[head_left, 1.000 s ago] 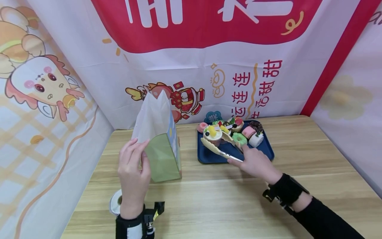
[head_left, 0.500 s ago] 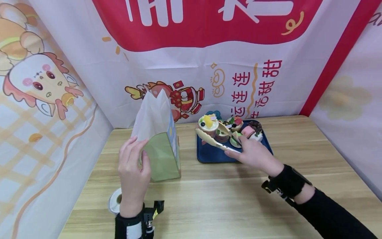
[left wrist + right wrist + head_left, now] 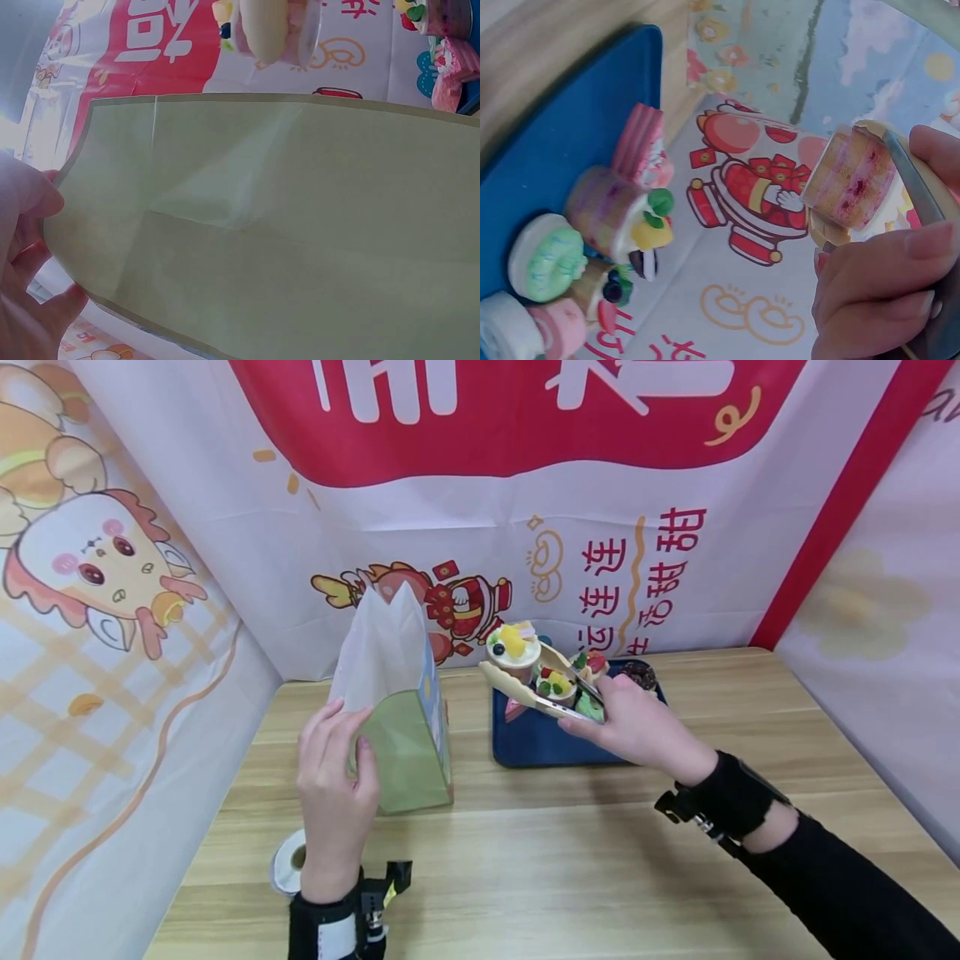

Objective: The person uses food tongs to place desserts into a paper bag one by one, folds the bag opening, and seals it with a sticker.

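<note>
My right hand (image 3: 637,727) grips a pair of tongs (image 3: 521,692) whose pale tips pinch a round layered cake cup (image 3: 513,647). Yellow fruit and a dark berry top this cake, raised above the tray's left side. In the right wrist view, its pink and tan layers (image 3: 847,176) show between the tips. My left hand (image 3: 337,785) holds the near left edge of an upright paper bag (image 3: 405,756), green in front with a white inside. In the left wrist view, the fingers (image 3: 34,195) lie at the edge of the bag's green panel (image 3: 225,225).
A dark blue tray (image 3: 540,747) stands at the back, bearing several toy sweets, among them a green doughnut (image 3: 547,255) and a pink cake slice (image 3: 641,146). A white roll (image 3: 287,864) lies beside my left wrist. A printed cloth (image 3: 465,510) hangs behind the table.
My right hand has lifted the cake cup with the tongs, up and to the left off the tray. My left hand stays at the bag's edge.
</note>
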`<state>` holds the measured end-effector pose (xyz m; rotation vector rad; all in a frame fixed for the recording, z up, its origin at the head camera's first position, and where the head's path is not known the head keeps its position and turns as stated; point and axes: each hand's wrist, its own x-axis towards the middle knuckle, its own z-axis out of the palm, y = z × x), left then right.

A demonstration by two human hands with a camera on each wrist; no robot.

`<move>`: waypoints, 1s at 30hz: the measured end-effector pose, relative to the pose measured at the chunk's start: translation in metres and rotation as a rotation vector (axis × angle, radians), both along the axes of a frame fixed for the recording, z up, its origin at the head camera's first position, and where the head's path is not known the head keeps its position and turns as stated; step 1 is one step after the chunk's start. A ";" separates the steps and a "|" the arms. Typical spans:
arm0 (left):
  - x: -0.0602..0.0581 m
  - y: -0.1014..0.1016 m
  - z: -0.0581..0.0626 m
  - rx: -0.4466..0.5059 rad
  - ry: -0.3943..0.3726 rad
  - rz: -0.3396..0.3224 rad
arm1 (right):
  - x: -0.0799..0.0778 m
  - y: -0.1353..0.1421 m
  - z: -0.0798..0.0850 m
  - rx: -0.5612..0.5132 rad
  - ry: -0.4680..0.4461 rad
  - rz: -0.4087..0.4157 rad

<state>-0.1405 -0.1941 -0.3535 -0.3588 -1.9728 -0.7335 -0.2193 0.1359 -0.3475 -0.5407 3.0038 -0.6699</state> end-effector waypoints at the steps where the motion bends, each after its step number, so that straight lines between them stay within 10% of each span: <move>1: 0.000 0.000 0.000 0.001 -0.001 0.000 | 0.000 -0.001 0.002 0.008 0.001 0.001; 30: -0.003 -0.003 -0.002 0.009 0.003 -0.008 | -0.002 -0.024 0.063 -0.024 0.047 0.047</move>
